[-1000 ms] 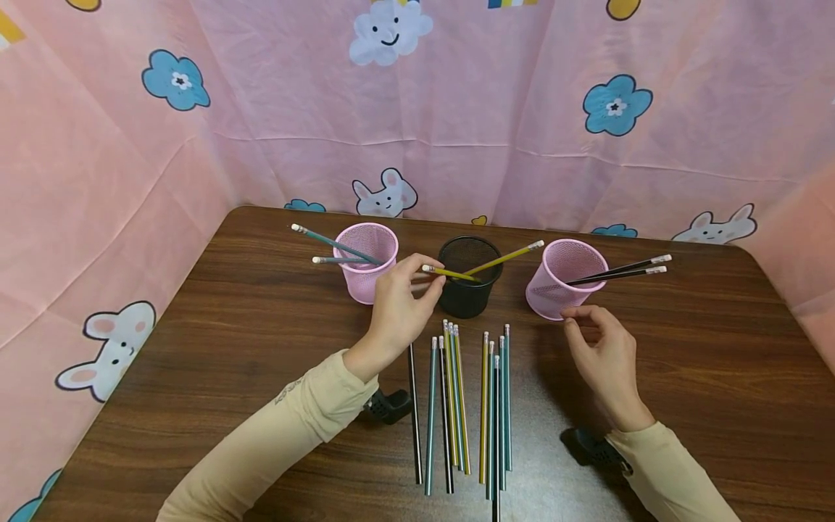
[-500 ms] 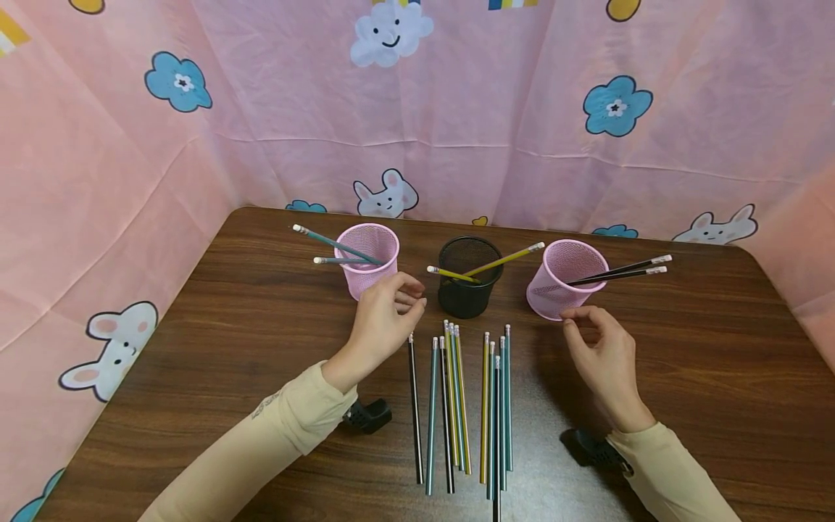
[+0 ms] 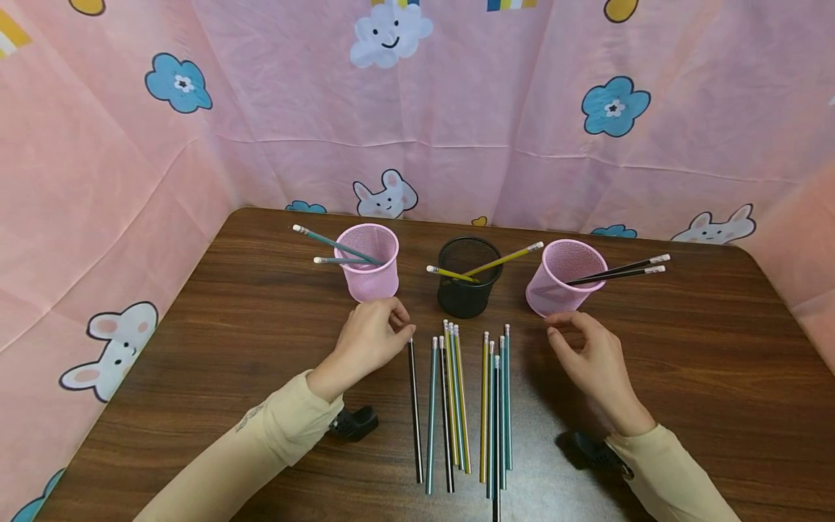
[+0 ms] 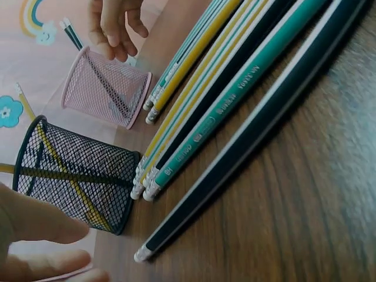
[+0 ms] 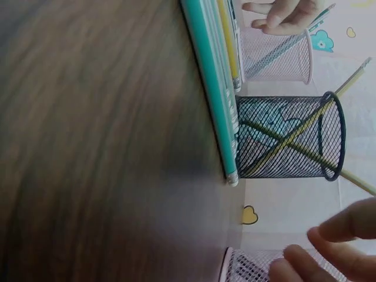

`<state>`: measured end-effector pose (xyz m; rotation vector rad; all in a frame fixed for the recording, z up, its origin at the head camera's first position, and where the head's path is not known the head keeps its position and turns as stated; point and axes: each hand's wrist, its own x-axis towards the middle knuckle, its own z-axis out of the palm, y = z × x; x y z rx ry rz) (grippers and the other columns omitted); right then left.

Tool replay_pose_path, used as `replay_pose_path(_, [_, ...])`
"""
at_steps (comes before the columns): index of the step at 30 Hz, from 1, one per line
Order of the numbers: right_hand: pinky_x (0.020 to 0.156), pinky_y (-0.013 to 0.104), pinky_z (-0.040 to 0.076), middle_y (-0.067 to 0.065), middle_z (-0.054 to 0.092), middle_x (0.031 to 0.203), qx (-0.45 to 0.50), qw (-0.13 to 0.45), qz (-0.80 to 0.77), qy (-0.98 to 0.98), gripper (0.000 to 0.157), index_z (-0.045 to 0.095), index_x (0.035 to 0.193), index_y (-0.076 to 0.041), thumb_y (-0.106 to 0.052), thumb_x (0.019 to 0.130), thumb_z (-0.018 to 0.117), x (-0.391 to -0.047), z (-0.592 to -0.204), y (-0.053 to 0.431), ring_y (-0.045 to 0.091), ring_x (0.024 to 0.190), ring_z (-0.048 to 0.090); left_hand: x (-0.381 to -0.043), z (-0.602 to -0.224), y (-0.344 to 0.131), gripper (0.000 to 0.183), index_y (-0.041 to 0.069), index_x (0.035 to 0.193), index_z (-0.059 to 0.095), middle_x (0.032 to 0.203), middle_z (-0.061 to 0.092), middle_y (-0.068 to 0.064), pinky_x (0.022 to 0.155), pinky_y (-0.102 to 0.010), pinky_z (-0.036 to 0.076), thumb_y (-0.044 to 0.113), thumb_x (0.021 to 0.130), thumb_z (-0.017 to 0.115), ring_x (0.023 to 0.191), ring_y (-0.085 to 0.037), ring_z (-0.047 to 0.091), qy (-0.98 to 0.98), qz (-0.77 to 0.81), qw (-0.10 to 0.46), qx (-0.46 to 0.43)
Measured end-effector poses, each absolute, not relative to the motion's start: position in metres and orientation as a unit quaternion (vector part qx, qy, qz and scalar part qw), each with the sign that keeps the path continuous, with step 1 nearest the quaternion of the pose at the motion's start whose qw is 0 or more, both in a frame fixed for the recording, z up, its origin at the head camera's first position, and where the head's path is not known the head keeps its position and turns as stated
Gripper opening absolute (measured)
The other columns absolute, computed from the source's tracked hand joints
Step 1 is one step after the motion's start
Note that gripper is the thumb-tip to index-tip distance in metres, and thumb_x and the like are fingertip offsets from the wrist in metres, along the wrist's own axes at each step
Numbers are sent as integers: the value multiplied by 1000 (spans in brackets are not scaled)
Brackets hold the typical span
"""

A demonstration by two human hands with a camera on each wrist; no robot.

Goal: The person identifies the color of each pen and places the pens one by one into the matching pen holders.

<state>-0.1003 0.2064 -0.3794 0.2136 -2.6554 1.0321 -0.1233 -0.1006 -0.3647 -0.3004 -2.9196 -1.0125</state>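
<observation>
My left hand point(image 3: 368, 337) hovers at the eraser end of the leftmost black pencil point(image 3: 415, 413), fingers loosely bent around nothing. In the left wrist view its thumb and fingertips show beside the black mesh pencil cup point(image 4: 76, 170), apart from the pencils. My right hand point(image 3: 596, 362) stays just in front of the right pink mesh cup point(image 3: 544, 293), also holding nothing, its fingers relaxed. Two yellow pencils point(image 3: 509, 258) lean in the black cup. The left pink cup point(image 3: 372, 284) holds two teal pencils point(image 3: 326, 242), and two black pencils point(image 3: 626, 265) lean out of the right one.
Between the hands, loose pencils lie in two groups, erasers toward the cups: a left group with a teal pencil point(image 3: 431, 420) and a right group with a yellow pencil point(image 3: 484, 413). A pink patterned cloth point(image 3: 457, 109) hangs behind the brown table point(image 3: 215, 348).
My left hand has let go of a yellow pencil, now resting in the black cup, and moved down and left toward the loose pencils. My right hand has shifted slightly left.
</observation>
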Motion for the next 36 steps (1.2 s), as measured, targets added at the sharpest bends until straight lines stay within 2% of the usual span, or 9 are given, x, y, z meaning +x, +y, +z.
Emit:
replay_pose_path(8, [70, 35, 56, 9, 70, 97, 119, 91, 361, -920, 16, 68, 101, -4, -2, 85, 64, -97, -377, 200, 17, 84, 66, -116, -367, -107, 13, 13, 76, 65, 70, 66, 2, 55, -32, 44, 22, 81, 73, 66, -15, 61, -957, -277, -25, -84])
replay_pose_path(13, [71, 39, 56, 9, 70, 96, 137, 75, 358, -921, 17, 67, 101, -3, -1, 84, 65, -95, -376, 196, 22, 84, 67, -112, -368, -108, 15, 13, 74, 64, 63, 62, 4, 52, -29, 42, 23, 81, 74, 60, -12, 56, -961, -259, -37, -91])
replay_pose_path(26, [67, 32, 55, 4, 69, 92, 178, 41, 348, -919, 17, 67, 101, -4, -4, 84, 68, -85, -371, 181, 18, 80, 66, -104, -366, -111, 15, 15, 74, 63, 61, 60, 6, 52, -29, 41, 23, 80, 74, 58, -10, 54, -961, -260, -43, -89])
replay_pose_path(36, [58, 22, 46, -7, 61, 74, 198, 20, 309, -930, 9, 69, 90, -9, -8, 81, 72, -76, -373, 169, 1, 64, 55, -100, -368, -115, 18, 15, 74, 64, 59, 59, 8, 51, -29, 40, 27, 79, 76, 57, -11, 54, -960, -263, -43, -82])
